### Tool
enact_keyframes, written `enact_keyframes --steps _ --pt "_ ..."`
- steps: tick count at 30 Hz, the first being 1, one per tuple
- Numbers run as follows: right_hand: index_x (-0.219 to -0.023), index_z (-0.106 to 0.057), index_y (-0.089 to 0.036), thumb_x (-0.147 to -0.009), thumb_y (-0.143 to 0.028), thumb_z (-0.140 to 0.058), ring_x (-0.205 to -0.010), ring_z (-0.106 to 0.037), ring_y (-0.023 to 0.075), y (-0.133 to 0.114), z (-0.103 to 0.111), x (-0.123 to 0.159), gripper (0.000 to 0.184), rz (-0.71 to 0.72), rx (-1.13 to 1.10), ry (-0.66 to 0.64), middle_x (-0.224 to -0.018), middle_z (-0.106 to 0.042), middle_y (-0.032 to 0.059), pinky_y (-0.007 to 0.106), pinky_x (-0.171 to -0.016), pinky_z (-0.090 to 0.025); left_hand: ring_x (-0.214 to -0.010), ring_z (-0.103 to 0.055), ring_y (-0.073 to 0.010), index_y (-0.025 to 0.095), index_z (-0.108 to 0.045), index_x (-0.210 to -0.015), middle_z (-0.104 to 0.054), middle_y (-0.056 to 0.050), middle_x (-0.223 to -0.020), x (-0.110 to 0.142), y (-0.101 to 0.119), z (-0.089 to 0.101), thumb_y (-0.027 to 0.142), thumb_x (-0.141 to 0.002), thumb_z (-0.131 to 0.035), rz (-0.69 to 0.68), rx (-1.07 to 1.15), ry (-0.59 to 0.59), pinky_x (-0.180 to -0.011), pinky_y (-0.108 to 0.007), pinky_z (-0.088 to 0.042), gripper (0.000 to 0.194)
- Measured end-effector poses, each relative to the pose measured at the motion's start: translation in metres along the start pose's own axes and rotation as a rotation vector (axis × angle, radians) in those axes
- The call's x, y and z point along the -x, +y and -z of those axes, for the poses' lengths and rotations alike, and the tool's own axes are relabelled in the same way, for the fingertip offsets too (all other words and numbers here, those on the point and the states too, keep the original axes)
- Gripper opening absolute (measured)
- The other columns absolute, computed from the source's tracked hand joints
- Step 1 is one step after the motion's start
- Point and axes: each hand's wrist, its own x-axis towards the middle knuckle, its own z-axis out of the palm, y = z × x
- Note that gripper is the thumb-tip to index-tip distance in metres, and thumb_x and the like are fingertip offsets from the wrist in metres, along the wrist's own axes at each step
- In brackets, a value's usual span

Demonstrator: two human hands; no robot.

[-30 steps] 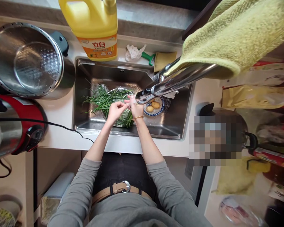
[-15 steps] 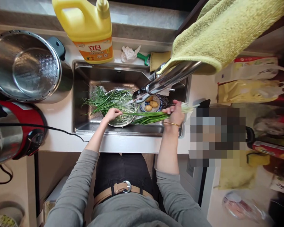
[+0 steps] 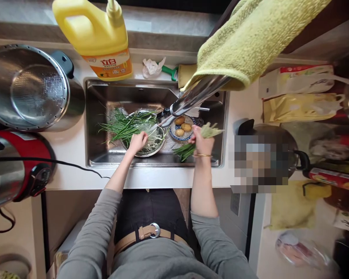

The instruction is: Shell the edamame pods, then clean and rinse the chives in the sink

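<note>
My right hand (image 3: pixel 203 144) is closed round a bunch of garlic chives (image 3: pixel 186 151) over the right part of the sink. Their green leaves hang to the left, and the pale ends (image 3: pixel 212 131) stick out at upper right. Fingers pinched, my left hand (image 3: pixel 138 142) is at a round metal strainer bowl (image 3: pixel 147 155). Pale stalks lie at its fingertips; whether it grips them I cannot tell. More loose chives (image 3: pixel 123 126) spread over the bowl's left rim. Water runs from the faucet (image 3: pixel 165 116) into the bowl.
A blue-patterned plate (image 3: pixel 171 133) of potatoes (image 3: pixel 186 127) sits in the metal sink (image 3: pixel 104 159), right of the bowl. A yellow towel (image 3: pixel 238 54) covers the faucet's upper part. A detergent jug (image 3: pixel 101 46) and a steel pot (image 3: pixel 31 89) stand around the sink.
The chive bunch in my right hand has drawn away from my left hand, and its leaves now hang shorter and bent. My right hand has shifted slightly left. The camera view has moved a little.
</note>
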Motion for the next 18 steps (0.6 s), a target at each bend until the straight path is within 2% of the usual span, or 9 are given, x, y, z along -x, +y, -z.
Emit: enact_keyframes --steps 3,6,9,14,18 --pt "-0.085 -0.066 -0.019 -0.069 -0.03 -0.075 -0.04 -0.044 0.0052 0.029 -0.038 0.013 0.022 -0.162 -0.019 -0.22 -0.063 -0.065 -0.0026 0.019 -0.038 -0.041 -0.077 -0.066 -0.0174 0.016 -0.063 -0.102 -0.071 -0.006 -0.081 0.005 0.012 0.007 0.029 -0.092 -0.047 0.017 0.355 0.126 -0.074 -0.026 -0.044 0.023" --pt "-0.081 -0.064 -0.02 -0.064 -0.026 -0.079 -0.04 -0.044 0.005 0.051 -0.076 0.028 0.024 -0.242 -0.071 -0.335 -0.059 -0.063 -0.0054 0.017 -0.036 -0.039 -0.074 -0.066 -0.0158 0.015 -0.063 -0.102 -0.071 -0.005 -0.079 0.011 0.026 0.008 0.034 -0.088 -0.053 0.031 0.611 0.159 -0.067 -0.024 -0.044 0.026" --pt "-0.072 -0.063 -0.017 -0.063 -0.026 -0.079 -0.04 -0.045 0.0048 0.06 -0.104 0.036 0.02 -0.266 -0.081 -0.387 -0.056 -0.062 -0.0045 0.016 -0.036 -0.037 -0.069 -0.065 -0.0146 0.014 -0.065 -0.092 -0.07 -0.004 -0.073 0.017 0.036 0.01 0.039 -0.083 -0.061 0.044 0.79 0.149 -0.068 -0.024 -0.045 0.027" --pt "-0.068 -0.065 -0.015 -0.068 -0.033 -0.075 -0.036 -0.043 0.0041 0.06 -0.119 0.033 0.021 -0.279 -0.005 -0.356 -0.051 -0.063 -0.0023 0.015 -0.034 -0.035 -0.06 -0.061 -0.0111 0.014 -0.062 -0.075 -0.067 -0.001 -0.062 0.025 0.041 0.012 0.042 -0.074 -0.07 0.141 0.931 0.176 -0.065 -0.023 -0.045 0.029" --pt "-0.071 -0.068 -0.015 -0.069 -0.035 -0.074 -0.035 -0.041 0.0027 0.059 -0.118 0.031 0.021 -0.298 -0.025 -0.33 -0.052 -0.065 -0.0019 0.014 -0.034 -0.033 -0.057 -0.059 -0.0105 0.013 -0.064 -0.077 -0.069 -0.003 -0.063 0.026 0.041 0.013 0.042 -0.072 -0.071 0.179 0.966 0.193 -0.059 -0.021 -0.041 0.03"
